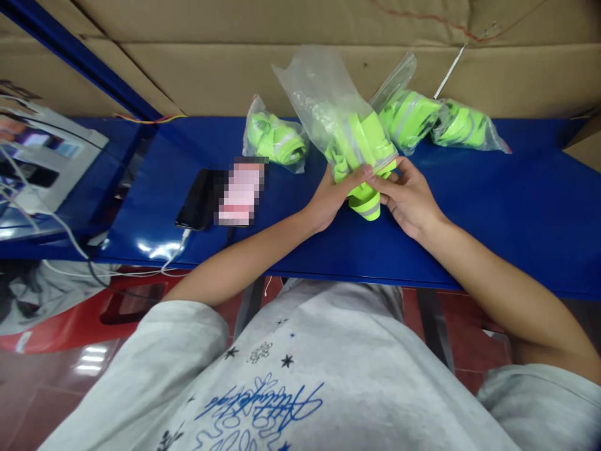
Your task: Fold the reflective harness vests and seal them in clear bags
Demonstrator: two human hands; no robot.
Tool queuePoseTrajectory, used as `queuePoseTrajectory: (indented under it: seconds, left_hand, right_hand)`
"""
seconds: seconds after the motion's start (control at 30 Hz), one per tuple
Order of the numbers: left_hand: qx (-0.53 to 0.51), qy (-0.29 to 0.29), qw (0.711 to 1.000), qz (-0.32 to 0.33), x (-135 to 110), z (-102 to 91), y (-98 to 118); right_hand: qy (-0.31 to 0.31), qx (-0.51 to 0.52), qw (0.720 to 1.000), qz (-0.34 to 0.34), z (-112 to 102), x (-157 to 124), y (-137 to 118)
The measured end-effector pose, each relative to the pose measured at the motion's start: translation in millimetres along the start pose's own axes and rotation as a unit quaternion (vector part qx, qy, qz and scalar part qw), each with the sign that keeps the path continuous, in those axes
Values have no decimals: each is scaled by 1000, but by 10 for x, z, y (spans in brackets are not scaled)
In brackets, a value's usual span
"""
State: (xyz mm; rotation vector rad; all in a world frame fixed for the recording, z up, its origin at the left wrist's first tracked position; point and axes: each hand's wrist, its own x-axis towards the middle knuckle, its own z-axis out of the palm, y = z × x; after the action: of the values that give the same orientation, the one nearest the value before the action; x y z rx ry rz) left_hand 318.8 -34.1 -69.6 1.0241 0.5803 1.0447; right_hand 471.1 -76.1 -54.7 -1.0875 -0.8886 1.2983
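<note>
A folded neon green reflective strap [364, 156] sits partly inside a clear plastic bag [319, 94] above the blue table [516, 207]. My left hand [331, 197] grips the strap and the bag's mouth from the left, fingers closed. My right hand [408, 194] pinches the bag's edge and the strap from the right. The strap's lower end with a grey stripe sticks out below my fingers.
Three bagged green straps lie at the table's back: one at the left [275, 141], two at the right [413, 116] [469, 125]. A black phone [200, 200] on a white cable lies at the left. Cardboard [282, 37] forms the wall behind. A white device [42, 156] stands far left.
</note>
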Motion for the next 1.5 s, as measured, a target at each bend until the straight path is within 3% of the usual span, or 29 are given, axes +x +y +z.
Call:
queuePoseTrajectory:
  seconds: [0.23, 0.43, 0.6, 0.73, 0.93, 1.1, 1.3, 1.5]
  left_hand:
    - [12, -16, 1000, 1, -12, 9, 73]
    - [27, 31, 998, 37, -23, 22, 95]
    - [18, -12, 1000, 16, -14, 16, 34]
    - [19, -62, 997, -37, -6, -2, 18]
    - [44, -56, 994, -84, -22, -14, -49]
    - [35, -24, 998, -40, 19, -46, -21]
    - [36, 52, 998, 27, 98, -106, -42]
    - [121, 40, 990, 53, 70, -126, -107]
  right_hand:
    - [-9, -18, 1000, -23, -1, -6, -53]
    - [-74, -39, 996, -24, 74, -66, -120]
    - [-18, -45, 999, -25, -2, -12, -58]
    - [11, -16, 999, -39, -59, 51, -17]
    - [20, -34, 998, -38, -88, 95, -4]
    - [22, -42, 999, -26, -117, 100, -31]
    - [-46, -37, 998, 15, -80, 76, 41]
    - [-86, -31, 990, 109, -32, 32, 44]
